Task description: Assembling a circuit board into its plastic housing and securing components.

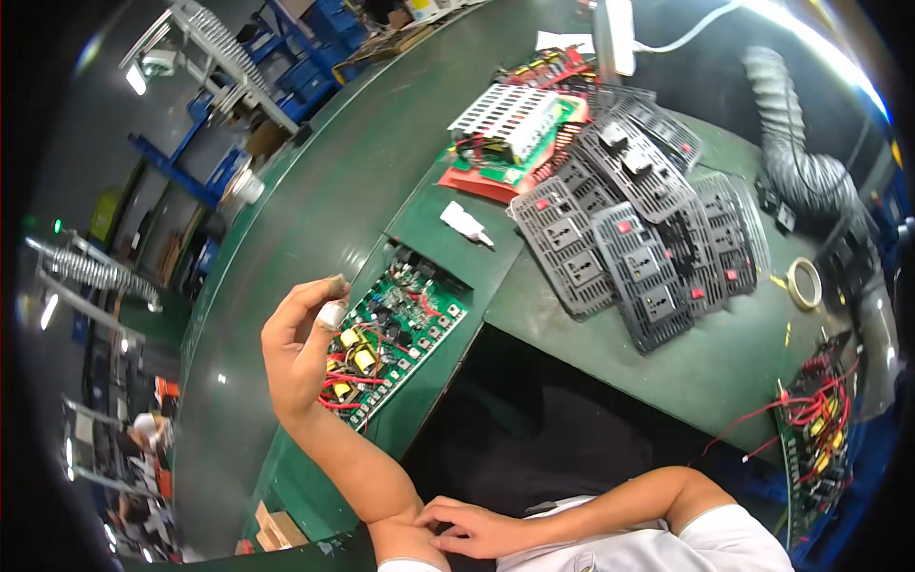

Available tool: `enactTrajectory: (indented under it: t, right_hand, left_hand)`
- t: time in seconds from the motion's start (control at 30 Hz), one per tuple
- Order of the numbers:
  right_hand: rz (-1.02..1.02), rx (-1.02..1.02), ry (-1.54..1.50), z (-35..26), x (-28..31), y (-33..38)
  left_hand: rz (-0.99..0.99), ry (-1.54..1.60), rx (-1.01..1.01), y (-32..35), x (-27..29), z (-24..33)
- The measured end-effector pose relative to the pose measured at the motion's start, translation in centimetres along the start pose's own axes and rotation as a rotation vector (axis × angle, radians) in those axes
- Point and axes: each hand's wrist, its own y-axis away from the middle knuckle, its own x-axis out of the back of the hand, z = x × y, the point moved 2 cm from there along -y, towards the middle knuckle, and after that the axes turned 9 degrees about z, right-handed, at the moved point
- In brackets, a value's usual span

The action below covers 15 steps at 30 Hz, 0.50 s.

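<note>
My left hand (297, 351) is raised beside a green circuit board (419, 357) with yellow coils, red wires and black parts. Pale covers sit on the tips of its thumb and forefinger. A small gap shows between those tips, and I see nothing held in them. My right hand (477, 530) reaches across and lays its bent, slightly parted fingers on the inside of my left elbow. The board lies on the green bench, partly hidden behind my left hand. Beyond it is a white tube with a narrow nozzle (465, 224).
Grey slotted panels with sockets and red switches (643, 267) are piled at right. Behind lies a white slotted housing (505, 119). A tape roll (804, 283), another wired board (818, 424) and a flexible duct (805, 162) are at far right. A curved green surface (238, 334) runs along the left.
</note>
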Motion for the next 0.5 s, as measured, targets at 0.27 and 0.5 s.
enactTrajectory:
  t: [0.27, 0.5]
  right_hand:
    - [-0.169, -0.068, 0.132, -0.7, 0.8, -2.5]
    - [-0.035, 0.274, 0.511, 0.0, -0.2, -5.9]
  left_hand:
    - [0.158, -0.046, 0.146, 1.2, 4.3, -5.7]
    - [0.378, -0.047, 0.188, 1.4, 5.1, -8.8]
